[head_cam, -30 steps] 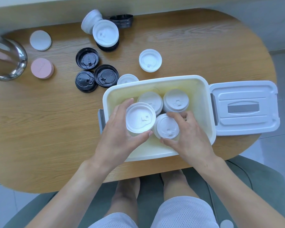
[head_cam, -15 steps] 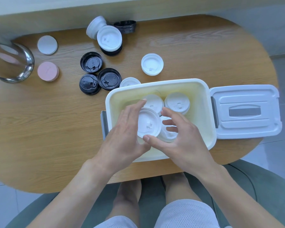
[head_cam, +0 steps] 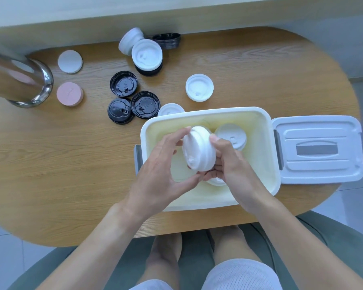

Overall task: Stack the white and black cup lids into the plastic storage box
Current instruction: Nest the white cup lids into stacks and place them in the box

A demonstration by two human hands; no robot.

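Over the cream plastic storage box (head_cam: 258, 120), both hands hold a small stack of white lids (head_cam: 198, 151), tilted on edge. My left hand (head_cam: 161, 174) grips it from the left and below. My right hand (head_cam: 231, 164) pinches it from the right. A white lid (head_cam: 232, 136) lies in the box at the back right; another lid shows partly under my hands. On the table lie three black lids (head_cam: 124, 83) (head_cam: 119, 111) (head_cam: 145, 105), a loose white lid (head_cam: 199, 87), and a white lid (head_cam: 170, 109) behind the box rim.
The box's white cover (head_cam: 319, 149) lies to the right of the box. At the back stand stacked white lids (head_cam: 147, 54), a tipped white stack (head_cam: 130, 41) and a black stack (head_cam: 167, 40). A steel vessel (head_cam: 19, 80), a pink disc (head_cam: 70, 94) and a grey disc (head_cam: 70, 61) sit far left.
The two hands came together in the box, joined their separate white lids into one stack and lifted it up on edge.
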